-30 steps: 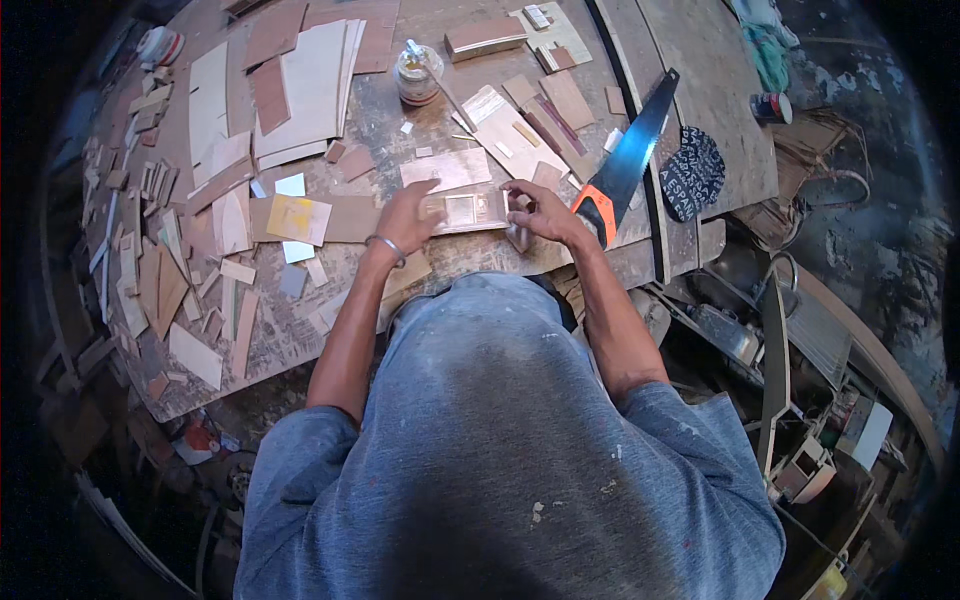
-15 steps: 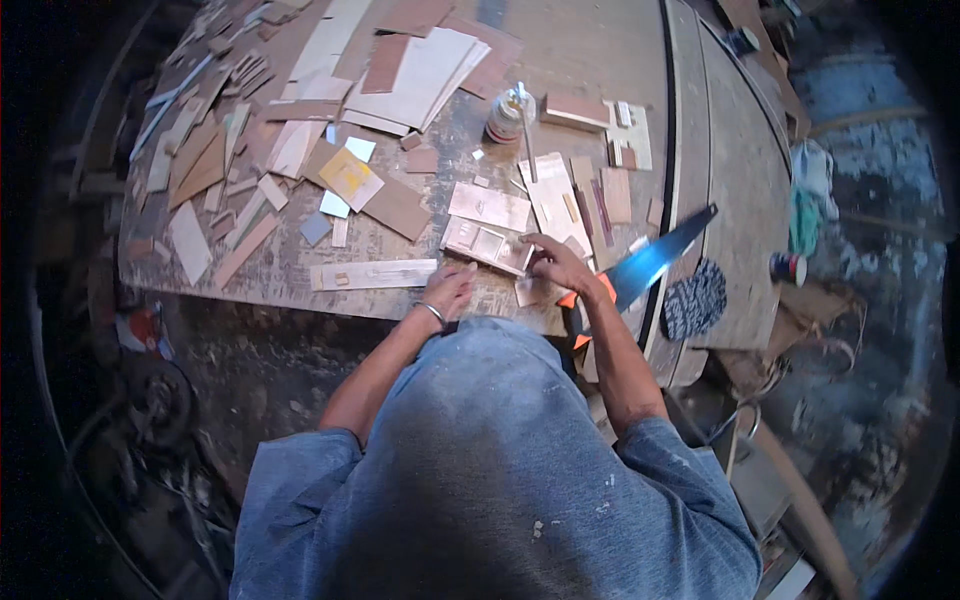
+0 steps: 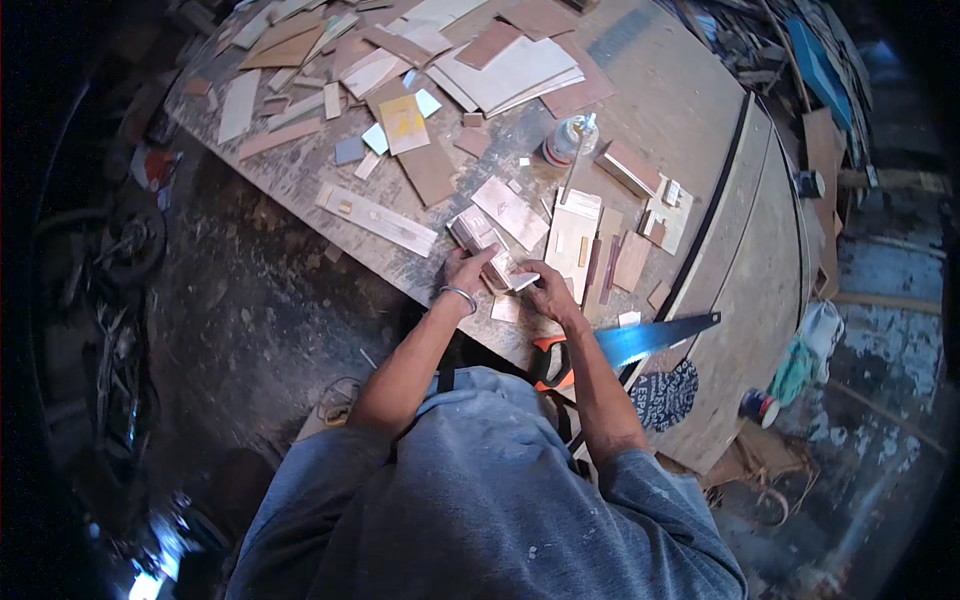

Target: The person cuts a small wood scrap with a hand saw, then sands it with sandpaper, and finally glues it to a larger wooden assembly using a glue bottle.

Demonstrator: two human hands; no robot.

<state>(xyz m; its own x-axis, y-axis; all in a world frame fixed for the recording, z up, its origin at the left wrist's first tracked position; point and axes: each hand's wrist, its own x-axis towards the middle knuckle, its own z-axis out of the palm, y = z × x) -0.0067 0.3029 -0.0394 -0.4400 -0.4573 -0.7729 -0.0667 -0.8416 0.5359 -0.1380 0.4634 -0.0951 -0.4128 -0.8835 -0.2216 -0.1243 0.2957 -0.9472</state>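
Note:
A small wooden box-like assembly (image 3: 474, 228) with raised strips is at the table's near edge. My left hand (image 3: 468, 270) is closed around its near-left side, thumb lying over the top. At the assembly's near-right end, my right hand (image 3: 550, 294) pinches a small pale wood piece (image 3: 523, 281), which is touching or very close to that end; I cannot tell which. Just beyond lies a flat pale wood panel (image 3: 510, 212). A small square wood piece (image 3: 505, 308) rests between my hands near the edge. My fingertips are partly hidden.
A handsaw (image 3: 655, 338) with an orange and black handle lies beside my right forearm. Farther off stand a glue jar (image 3: 566, 140) and a wood block (image 3: 630, 168). Wood offcuts (image 3: 290, 50) cover the far left. A dark patterned cloth pad (image 3: 667, 395) lies at right.
The view has turned, so the table appears slanted. My left hand has moved from the table edge onto the wooden assembly and gripped it. My right hand now pinches a small pale piece.

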